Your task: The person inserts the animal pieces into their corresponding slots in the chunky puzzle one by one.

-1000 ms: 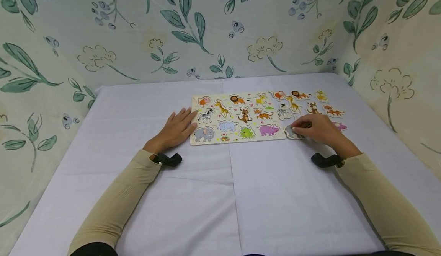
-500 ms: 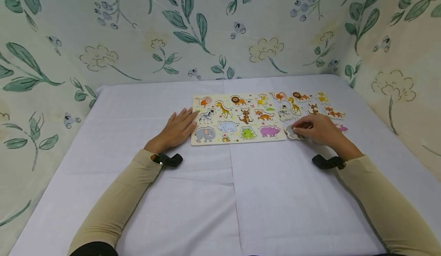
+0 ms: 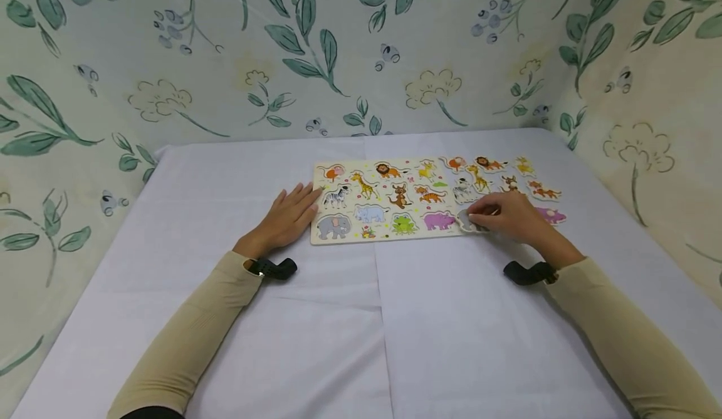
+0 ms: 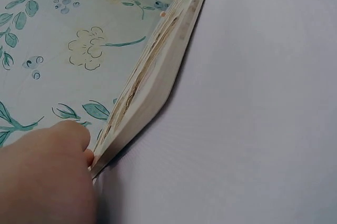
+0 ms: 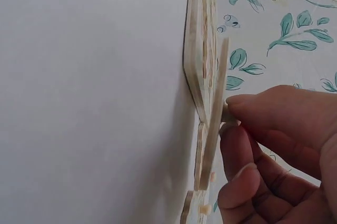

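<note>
A wooden animal puzzle board (image 3: 381, 230) lies flat on the table, with pictures of a lion, zebra, giraffe, elephant, hippo and other animals. My left hand (image 3: 286, 215) rests at its left edge, fingers spread and fingertips touching the edge. In the left wrist view part of that hand (image 4: 47, 166) shows beside the board's side. My right hand (image 3: 510, 218) pinches a grey animal puzzle piece (image 3: 465, 221) by its small peg (image 5: 227, 113) between thumb and finger. The piece is raised and tilted beside the board's right end; fingers hide much of its picture.
Several loose animal pieces lie right of the board: a lion (image 3: 489, 164), a giraffe (image 3: 479, 180), a zebra (image 3: 462, 190), a tiger (image 3: 544, 190) and a purple hippo (image 3: 551, 216) among them. A white cloth (image 3: 316, 344) covers the table, with patterned fabric behind.
My right hand has moved slightly left with the grey piece, lifting it to the board's right edge. More of the purple hippo piece shows now. My left hand stays at the board's left edge.
</note>
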### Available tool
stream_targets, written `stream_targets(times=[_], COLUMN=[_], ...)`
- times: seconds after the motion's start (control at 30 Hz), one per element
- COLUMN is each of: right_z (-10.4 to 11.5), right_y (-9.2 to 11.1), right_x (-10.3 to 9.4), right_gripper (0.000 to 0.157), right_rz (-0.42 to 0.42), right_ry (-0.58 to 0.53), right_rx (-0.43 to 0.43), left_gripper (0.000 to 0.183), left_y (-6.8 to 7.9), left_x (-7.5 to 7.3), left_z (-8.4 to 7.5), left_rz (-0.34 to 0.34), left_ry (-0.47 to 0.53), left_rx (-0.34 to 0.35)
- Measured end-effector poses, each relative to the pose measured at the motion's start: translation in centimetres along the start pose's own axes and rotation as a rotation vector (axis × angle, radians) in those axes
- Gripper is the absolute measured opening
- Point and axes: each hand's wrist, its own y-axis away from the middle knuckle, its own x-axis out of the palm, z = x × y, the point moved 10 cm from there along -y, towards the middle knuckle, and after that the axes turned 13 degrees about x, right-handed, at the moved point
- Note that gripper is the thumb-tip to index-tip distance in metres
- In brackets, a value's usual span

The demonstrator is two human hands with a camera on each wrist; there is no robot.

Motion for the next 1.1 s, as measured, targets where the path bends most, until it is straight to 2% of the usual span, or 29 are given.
stream_targets(times=[0.4,0.77,1.1], right_z=[5.5,11.4,15.0], right_y=[-1.5,-2.9,-3.0], right_x=[0.8,3.9,5.5], right_gripper=[0.015,0.011,0.011], right_rz=[0.007,0.069,0.111], right_ry=[-0.016,-0.078,-0.135], right_rx=[-0.129,-0.245,-0.298], left_gripper=[0.052,0.052,0.051], left_y=[0.1,-0.2,0.0], left_x=[-0.3,-0.1,-0.1], left_z=[-0.2,-0.3,0.0], left_rz=[-0.018,-0.022,-0.023], left_ry=[-0.016,-0.024,-0.034], left_rx=[0.027,0.046,0.03])
